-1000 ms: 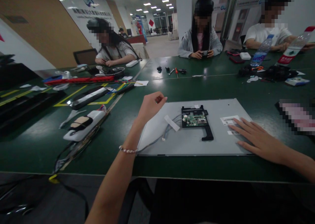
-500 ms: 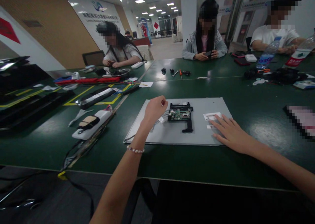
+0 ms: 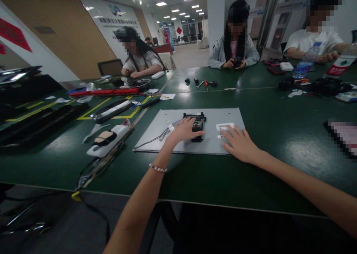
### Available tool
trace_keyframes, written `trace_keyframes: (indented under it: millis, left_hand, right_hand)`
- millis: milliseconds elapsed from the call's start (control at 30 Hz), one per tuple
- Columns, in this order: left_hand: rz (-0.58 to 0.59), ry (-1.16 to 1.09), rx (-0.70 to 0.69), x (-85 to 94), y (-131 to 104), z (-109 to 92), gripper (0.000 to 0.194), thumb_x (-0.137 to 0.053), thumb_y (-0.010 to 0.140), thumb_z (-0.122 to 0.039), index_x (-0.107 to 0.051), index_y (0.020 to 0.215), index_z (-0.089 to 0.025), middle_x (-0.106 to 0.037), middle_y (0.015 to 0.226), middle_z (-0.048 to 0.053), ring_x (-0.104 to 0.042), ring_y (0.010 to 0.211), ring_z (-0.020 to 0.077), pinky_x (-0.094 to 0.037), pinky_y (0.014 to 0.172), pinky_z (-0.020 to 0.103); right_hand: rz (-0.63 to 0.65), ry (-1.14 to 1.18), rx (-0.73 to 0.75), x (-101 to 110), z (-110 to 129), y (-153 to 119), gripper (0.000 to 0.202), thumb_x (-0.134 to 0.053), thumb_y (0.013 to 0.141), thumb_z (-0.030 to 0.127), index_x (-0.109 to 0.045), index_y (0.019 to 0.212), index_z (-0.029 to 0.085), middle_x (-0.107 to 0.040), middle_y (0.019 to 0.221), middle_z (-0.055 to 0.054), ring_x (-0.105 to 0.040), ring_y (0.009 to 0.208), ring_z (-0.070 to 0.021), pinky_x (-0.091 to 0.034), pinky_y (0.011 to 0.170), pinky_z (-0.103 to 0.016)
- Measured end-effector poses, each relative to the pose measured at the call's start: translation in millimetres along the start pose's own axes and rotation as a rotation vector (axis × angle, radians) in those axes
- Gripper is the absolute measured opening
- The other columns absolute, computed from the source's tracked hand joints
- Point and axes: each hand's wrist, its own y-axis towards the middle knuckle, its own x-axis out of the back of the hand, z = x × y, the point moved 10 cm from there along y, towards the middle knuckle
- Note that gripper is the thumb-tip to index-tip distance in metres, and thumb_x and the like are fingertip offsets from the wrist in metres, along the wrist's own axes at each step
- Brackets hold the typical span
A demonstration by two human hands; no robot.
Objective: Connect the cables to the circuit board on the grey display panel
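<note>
A flat grey panel lies on the green table in front of me. Fixed near its middle is a black bracket with a green circuit board. My left hand, a beaded bracelet at its wrist, rests over the bracket with fingers stretched out and covers part of the board. Thin grey cables run from beside that hand to the panel's lower left corner. Flat on the panel's right edge is my right hand, fingers spread, fingertips by white labels.
A white power strip with cables lies to the left. Beyond the panel are a screwdriver and a wrench. Two bottles, one a blue-labelled bottle, stand far right. Several people sit around the table.
The panel has shifted left and slightly away from me, with my right hand moving along on it. My left hand went from curled fingers beside the bracket to outstretched fingers over it.
</note>
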Motion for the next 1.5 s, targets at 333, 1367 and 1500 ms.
trace_keyframes:
  millis: [333,1367,1500]
  left_hand:
    - [-0.013,-0.058,0.229,-14.7,25,37,0.073,-0.048,0.086,-0.063,-0.043,0.144,-0.019,-0.030,0.158,0.014,-0.021,0.146,0.0357,-0.024,0.114,0.053]
    - [-0.319,0.221,0.367,56.9,-29,129,0.027,-0.045,0.093,-0.023,-0.069,0.098,-0.015,-0.069,0.087,0.011,-0.061,0.085,0.0257,-0.043,0.079,0.036]
    - [-0.484,0.159,0.329,93.7,-9,129,0.030,-0.041,0.099,-0.026,-0.065,0.112,-0.012,-0.067,0.099,0.008,-0.056,0.089,0.0201,-0.039,0.087,0.034]
  right_hand:
    - [-0.028,0.039,0.012,4,5,1,0.067,-0.020,0.097,0.059,-0.030,0.154,0.024,-0.020,0.163,-0.009,-0.013,0.148,-0.0372,-0.015,0.116,-0.060]
    - [-0.016,0.044,0.020,10,5,-3,0.067,-0.021,0.098,0.057,-0.033,0.153,0.021,-0.022,0.162,-0.011,-0.014,0.148,-0.0366,-0.016,0.117,-0.058]
    - [-0.025,0.031,0.012,12,6,-3,0.066,-0.022,0.098,0.057,-0.035,0.152,0.022,-0.024,0.162,-0.010,-0.015,0.148,-0.0371,-0.017,0.117,-0.058]
